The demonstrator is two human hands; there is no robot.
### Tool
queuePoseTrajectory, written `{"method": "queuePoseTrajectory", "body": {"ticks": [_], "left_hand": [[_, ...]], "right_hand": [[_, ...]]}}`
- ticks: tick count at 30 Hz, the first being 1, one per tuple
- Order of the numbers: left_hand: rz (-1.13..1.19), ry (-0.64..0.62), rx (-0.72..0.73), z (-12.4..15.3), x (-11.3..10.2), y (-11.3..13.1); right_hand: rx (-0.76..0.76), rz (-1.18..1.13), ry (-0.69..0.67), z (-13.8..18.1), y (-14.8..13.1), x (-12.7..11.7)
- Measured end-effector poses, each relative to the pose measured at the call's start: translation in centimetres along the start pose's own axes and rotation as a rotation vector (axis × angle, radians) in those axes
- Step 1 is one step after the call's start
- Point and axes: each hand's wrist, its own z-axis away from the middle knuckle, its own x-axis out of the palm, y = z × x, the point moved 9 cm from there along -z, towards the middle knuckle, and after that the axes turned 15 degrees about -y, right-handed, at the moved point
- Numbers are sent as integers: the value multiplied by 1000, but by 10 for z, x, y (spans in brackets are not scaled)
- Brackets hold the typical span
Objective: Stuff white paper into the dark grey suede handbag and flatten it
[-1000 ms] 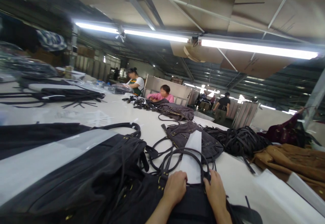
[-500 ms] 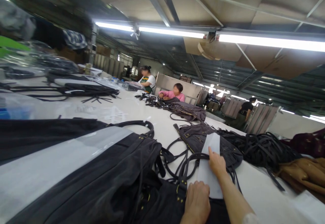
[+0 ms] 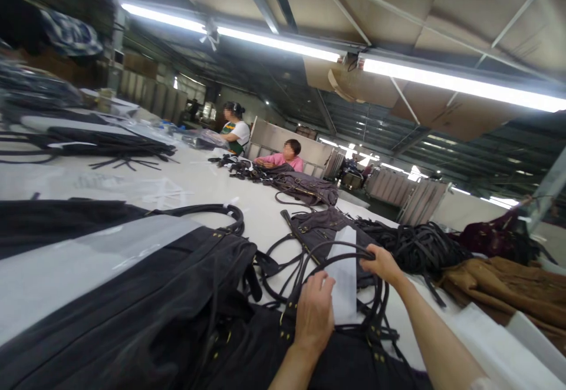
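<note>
Two bare hands work at a dark grey soft fabric handbag (image 3: 265,349) with small brass studs, lying flat at the near edge of the white worktop (image 3: 265,213): the right hand (image 3: 382,263) has its grip closed around the bag's thin looped black carry handle (image 3: 340,248), while the left hand (image 3: 315,313) presses down with fingers curled on the bag's top edge, beside a white paper strip (image 3: 345,284). Whether the bag holds anything cannot be told; just left lies another dark handbag (image 3: 132,301) partly under a clear plastic sheet (image 3: 79,266).

White table (image 3: 274,216) under handbags (image 3: 322,231), straps (image 3: 415,245)
</note>
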Motion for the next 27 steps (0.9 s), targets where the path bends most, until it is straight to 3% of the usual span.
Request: {"method": "queuePoseTrajectory", "body": {"ticks": [3, 5, 8, 13, 15, 20, 24, 27], "left_hand": [[-84, 207, -1, -1, -39, 13], [-134, 247, 20, -4, -59, 27], [-180, 194, 103, -11, -75, 54], [-234, -2, 249, -18, -71, 85], [-237, -28, 260, -19, -73, 89], [-302, 79, 299, -18, -94, 98], [-321, 62, 348, -15, -96, 104], [-299, 110, 306, -15, -105, 97]], "right_hand": [[-119, -39, 17, 28, -24, -25], [-171, -11, 8, 54, -40, -38], [-203, 70, -2, 95, -61, -50], [-189, 187, 23, 137, -81, -63], [-166, 215, 40, 142, -80, -69], [-116, 236, 125, 134, -84, -79], [-178, 246, 169, 124, -117, -79], [-161, 345, 180, 116, -133, -82]]}}
